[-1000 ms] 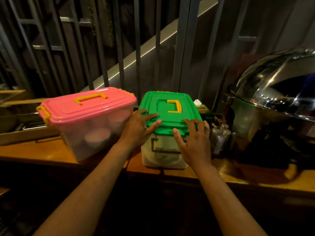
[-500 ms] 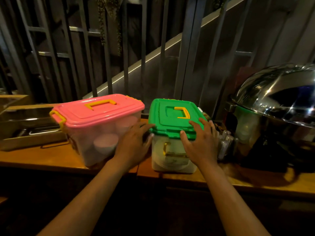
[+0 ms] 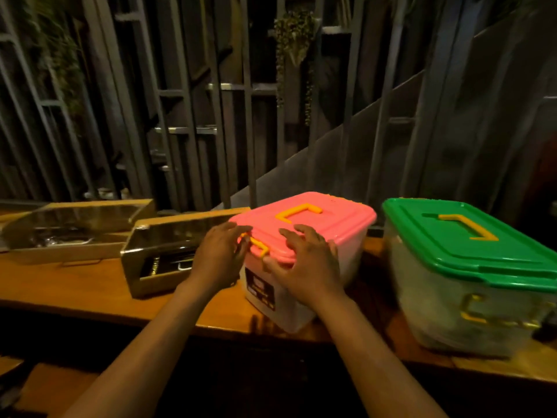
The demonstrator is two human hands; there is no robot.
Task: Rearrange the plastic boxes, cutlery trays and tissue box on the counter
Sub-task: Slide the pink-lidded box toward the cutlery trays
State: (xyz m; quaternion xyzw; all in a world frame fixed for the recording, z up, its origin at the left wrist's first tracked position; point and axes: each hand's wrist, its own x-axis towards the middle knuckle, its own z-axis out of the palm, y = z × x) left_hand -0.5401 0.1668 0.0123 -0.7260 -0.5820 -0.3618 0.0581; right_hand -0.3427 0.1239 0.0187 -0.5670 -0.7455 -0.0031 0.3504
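Observation:
A clear plastic box with a pink lid (image 3: 327, 220) and yellow handle stands at the counter's front edge, at the centre. My left hand (image 3: 220, 254) presses against its left end by the yellow latch. My right hand (image 3: 304, 263) clasps the near lid rim, thumb under it and fingers spread over it. A second clear box with a green lid (image 3: 470, 236) stands to the right, apart from both hands. Two wooden cutlery trays sit to the left, the near cutlery tray (image 3: 156, 251) close to my left hand and the far cutlery tray (image 3: 75, 218) behind it. No tissue box is visible.
The wooden counter (image 3: 75, 285) runs left to right, with bare wood in front of the trays. Grey metal bars and a stair rail (image 3: 247, 116) rise right behind it. A hanging plant (image 3: 294, 37) dangles above the pink-lidded box.
Both hands left the green-lidded box and moved left onto the pink-lidded box. The view swung left, so the metal dome on the right is out of sight.

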